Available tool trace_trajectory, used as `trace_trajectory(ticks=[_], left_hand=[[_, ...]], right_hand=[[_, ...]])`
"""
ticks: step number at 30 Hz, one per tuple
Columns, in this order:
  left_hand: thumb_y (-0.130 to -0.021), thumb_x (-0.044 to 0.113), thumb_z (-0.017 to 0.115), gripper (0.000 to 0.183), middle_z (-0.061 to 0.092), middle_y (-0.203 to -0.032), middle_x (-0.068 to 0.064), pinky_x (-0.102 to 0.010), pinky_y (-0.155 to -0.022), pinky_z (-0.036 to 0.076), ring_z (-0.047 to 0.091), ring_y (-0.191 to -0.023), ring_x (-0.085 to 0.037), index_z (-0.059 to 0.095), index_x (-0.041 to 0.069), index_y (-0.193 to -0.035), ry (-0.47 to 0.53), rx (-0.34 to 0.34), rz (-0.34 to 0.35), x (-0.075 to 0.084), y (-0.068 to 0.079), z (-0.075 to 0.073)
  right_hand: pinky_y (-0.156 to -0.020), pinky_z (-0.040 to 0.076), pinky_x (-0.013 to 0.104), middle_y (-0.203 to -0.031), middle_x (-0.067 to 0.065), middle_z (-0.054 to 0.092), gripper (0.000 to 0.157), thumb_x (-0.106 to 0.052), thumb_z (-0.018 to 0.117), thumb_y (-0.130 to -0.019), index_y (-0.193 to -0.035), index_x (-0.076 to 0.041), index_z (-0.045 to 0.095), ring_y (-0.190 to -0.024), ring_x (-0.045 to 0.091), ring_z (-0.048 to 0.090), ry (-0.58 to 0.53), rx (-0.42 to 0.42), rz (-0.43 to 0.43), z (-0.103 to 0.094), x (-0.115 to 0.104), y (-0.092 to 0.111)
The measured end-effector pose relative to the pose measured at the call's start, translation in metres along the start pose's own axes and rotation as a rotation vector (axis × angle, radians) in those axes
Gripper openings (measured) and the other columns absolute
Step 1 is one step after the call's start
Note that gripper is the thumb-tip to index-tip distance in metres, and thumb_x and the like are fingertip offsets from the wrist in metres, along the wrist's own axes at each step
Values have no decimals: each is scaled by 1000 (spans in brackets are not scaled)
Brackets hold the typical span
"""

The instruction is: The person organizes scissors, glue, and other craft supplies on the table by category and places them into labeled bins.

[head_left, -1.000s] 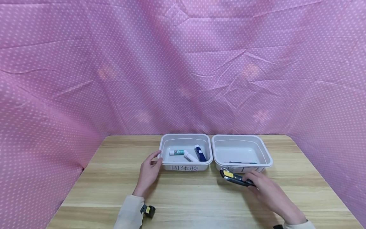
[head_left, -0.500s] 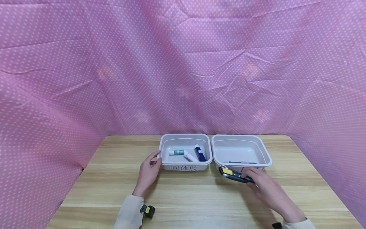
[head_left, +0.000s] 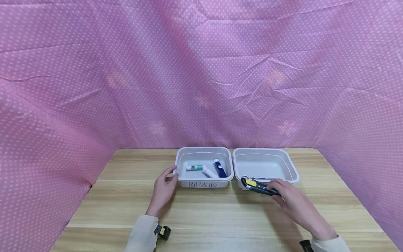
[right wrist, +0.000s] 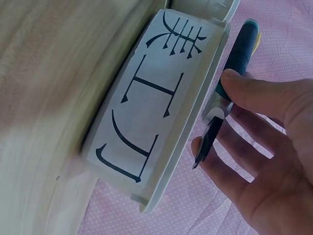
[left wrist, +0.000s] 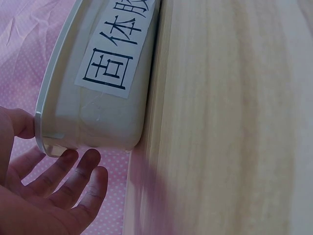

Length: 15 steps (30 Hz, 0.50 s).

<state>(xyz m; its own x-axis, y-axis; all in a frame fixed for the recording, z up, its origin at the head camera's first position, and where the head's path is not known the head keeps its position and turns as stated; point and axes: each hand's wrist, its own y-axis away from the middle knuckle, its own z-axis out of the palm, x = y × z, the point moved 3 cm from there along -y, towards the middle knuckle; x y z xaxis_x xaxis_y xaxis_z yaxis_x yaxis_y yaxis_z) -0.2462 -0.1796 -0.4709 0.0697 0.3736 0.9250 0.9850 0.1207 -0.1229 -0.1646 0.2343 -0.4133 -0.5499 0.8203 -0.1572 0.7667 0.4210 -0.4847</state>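
In the head view my right hand (head_left: pixel 296 204) grips a black utility knife (head_left: pixel 259 187) with a yellow slider, held just over the front rim of the right white plastic box (head_left: pixel 264 151). The right wrist view shows the thumb and fingers of that hand pinching the knife (right wrist: pixel 239 54) beside the rim. A thin dark item (head_left: pixel 266 179) lies inside this box, partly hidden by the hand. My left hand (head_left: pixel 164 189) holds the left corner of the other white plastic box (head_left: pixel 204 149), thumb and fingers at its rim. Three glue sticks (head_left: pixel 194 168) lie in that box.
Both boxes stand side by side at the back of a wooden table (head_left: pixel 201 217), with handwritten paper labels (left wrist: pixel 112 63) on their fronts. Pink dotted cloth (head_left: pixel 201 77) hangs behind and at both sides.
My right hand has lifted the utility knife slightly, from in front of the right box's label to the height of its front rim. The left hand has stayed put.
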Motion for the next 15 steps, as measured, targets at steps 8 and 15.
trace_trajectory(ticks=[8, 15], left_hand=[[-102, 19, 61, 42, 55, -147, -17, -32, -84, 61, 67, -111, -32, 59, 11, -143, -3, 3, -4, 0, 0, -1], [-102, 16, 61, 41, 56, -146, -19, -32, -83, 61, 68, -110, -33, 59, 9, -142, -6, 5, 18, 0, -1, 0]], right_hand=[[-83, 60, 44, -111, -4, 70, 45, 10, 84, -70, -103, -17, 69, -100, 19, 68, -19, 32, -18, -3, 0, -10], [-83, 59, 46, -114, -1, 70, 43, 9, 83, -71, -104, -15, 70, -104, 22, 68, -18, 14, -7, 1, 7, -14]])
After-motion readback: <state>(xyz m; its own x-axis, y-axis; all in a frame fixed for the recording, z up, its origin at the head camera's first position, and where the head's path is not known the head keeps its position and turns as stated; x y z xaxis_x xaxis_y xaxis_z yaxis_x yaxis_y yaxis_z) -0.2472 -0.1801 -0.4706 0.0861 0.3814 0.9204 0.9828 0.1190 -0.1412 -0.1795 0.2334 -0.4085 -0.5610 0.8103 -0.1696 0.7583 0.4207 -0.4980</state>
